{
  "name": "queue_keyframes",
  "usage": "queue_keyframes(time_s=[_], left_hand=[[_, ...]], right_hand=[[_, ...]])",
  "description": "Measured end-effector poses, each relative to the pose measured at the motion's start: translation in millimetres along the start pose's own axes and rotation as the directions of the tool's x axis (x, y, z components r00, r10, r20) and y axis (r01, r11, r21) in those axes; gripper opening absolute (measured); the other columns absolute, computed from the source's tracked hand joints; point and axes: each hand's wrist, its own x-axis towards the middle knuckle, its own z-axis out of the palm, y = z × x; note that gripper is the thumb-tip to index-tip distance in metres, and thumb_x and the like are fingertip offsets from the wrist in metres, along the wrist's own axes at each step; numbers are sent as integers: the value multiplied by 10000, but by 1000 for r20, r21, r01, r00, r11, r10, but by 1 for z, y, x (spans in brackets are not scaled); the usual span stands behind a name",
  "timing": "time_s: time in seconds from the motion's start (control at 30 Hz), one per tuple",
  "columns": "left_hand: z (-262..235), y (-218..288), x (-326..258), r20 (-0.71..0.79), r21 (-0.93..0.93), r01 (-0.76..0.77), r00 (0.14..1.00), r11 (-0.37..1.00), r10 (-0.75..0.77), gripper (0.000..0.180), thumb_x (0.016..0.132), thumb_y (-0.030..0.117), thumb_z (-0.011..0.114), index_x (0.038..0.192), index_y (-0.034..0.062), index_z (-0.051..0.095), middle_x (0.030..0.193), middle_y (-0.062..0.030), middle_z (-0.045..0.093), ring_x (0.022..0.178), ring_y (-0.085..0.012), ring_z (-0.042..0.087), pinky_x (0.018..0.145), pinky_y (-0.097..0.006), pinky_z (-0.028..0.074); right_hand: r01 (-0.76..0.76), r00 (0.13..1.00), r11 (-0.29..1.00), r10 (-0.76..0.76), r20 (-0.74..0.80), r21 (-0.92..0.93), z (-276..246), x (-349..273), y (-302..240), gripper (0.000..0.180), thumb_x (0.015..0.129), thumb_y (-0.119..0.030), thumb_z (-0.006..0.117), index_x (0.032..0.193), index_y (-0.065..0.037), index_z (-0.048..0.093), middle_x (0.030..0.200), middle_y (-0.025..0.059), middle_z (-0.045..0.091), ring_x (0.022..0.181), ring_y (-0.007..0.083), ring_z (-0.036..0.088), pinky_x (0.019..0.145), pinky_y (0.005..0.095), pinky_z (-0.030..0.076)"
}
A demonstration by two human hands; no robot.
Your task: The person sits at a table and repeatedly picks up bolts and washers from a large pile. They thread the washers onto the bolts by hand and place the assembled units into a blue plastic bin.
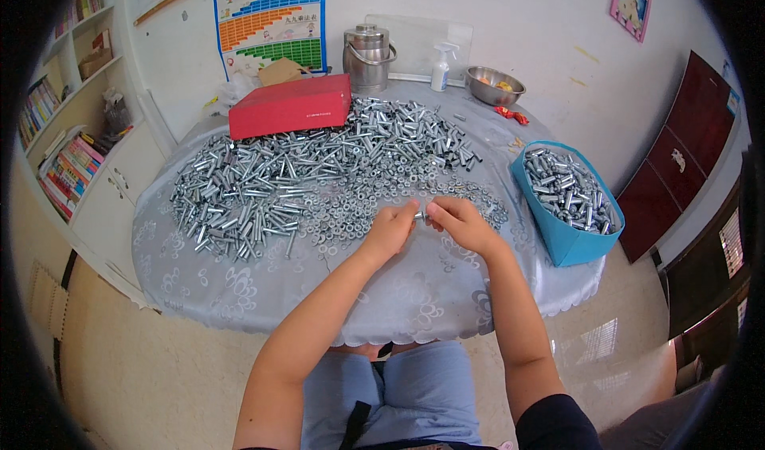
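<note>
Close together over the front middle of the table, my left hand point(390, 230) and my right hand point(462, 224) pinch a small silvery bolt point(420, 216) between their fingertips. The fingers cover most of it, so its ends are hard to make out. Just beyond my hands spreads a layer of loose nuts and washers point(343, 215). Behind and to the left, a broad heap of metal bolts and sleeves point(247, 187) covers the table. On the right stands a blue fabric bin point(575, 247), filled with thicker bolt pieces point(567, 189).
A red box point(291, 106) rests on the heap's far side. Along the back are a steel lidded pot point(368, 60), a white spray bottle point(441, 69) and a metal bowl point(495, 85). A grey patterned cloth point(398, 307) covers the table to its scalloped front edge.
</note>
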Motion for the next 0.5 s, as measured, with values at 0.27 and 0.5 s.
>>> queue_keyframes(time_s=[0.27, 0.5], left_hand=[[-3, 0, 0, 33, 4, 33, 999, 999, -33, 461, 867, 416, 436, 536, 95, 415, 442, 26, 337, 349, -77, 291, 336, -241, 244], [-1, 1, -1, 31, 4, 41, 999, 999, -41, 455, 869, 394, 434, 531, 91, 414, 441, 23, 342, 347, -77, 285, 332, -247, 225]], right_hand=[[-224, 966, 974, 227, 127, -36, -4, -2, -8, 423, 863, -363, 500, 618, -22, 552, 532, 2, 475, 485, 73, 420, 461, 231, 335], [-209, 964, 972, 186, 192, 108, 0, -3, -12, 464, 874, -382, 471, 599, -15, 544, 501, -7, 457, 443, 69, 384, 434, 220, 299]])
